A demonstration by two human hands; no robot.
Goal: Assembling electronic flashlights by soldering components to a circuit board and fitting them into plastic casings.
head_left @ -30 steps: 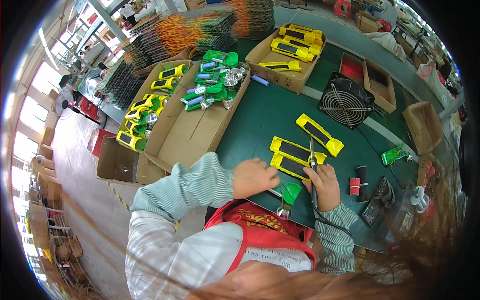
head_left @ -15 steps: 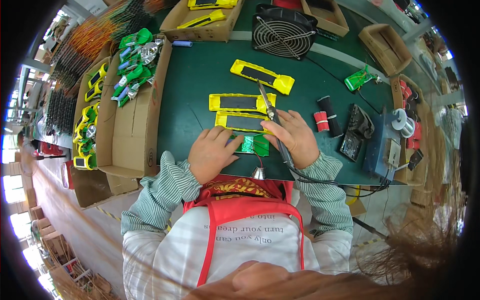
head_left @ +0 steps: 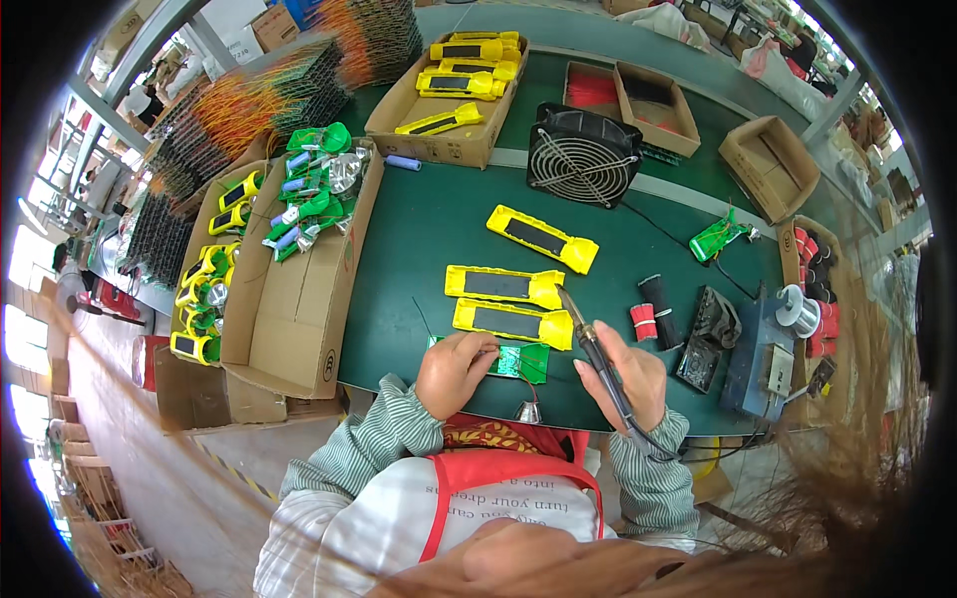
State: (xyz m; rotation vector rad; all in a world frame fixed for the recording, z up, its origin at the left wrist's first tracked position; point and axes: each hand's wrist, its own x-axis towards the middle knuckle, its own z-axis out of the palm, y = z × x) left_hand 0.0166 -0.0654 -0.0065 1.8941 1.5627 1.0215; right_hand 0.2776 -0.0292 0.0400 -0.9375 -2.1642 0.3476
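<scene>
At the lower centre of the frame, your left hand presses a small green board flat on the green desk, fingers curled over its left end. Your right hand is closed around a soldering iron, held like a pen with its tip pointing up toward the nearest yellow casing, which lies just above the board.

The board looks thin, light and stiff, likely to skate on the smooth mat unless pinned; hold it by the edges or a bare corner, clear of the joints and fine wires. The iron is best gripped on its dark handle, well back from the hot tip, with its cord trailing off toward the lower right. Two more yellow casings lie above, and a black fan stands at upper centre.
</scene>
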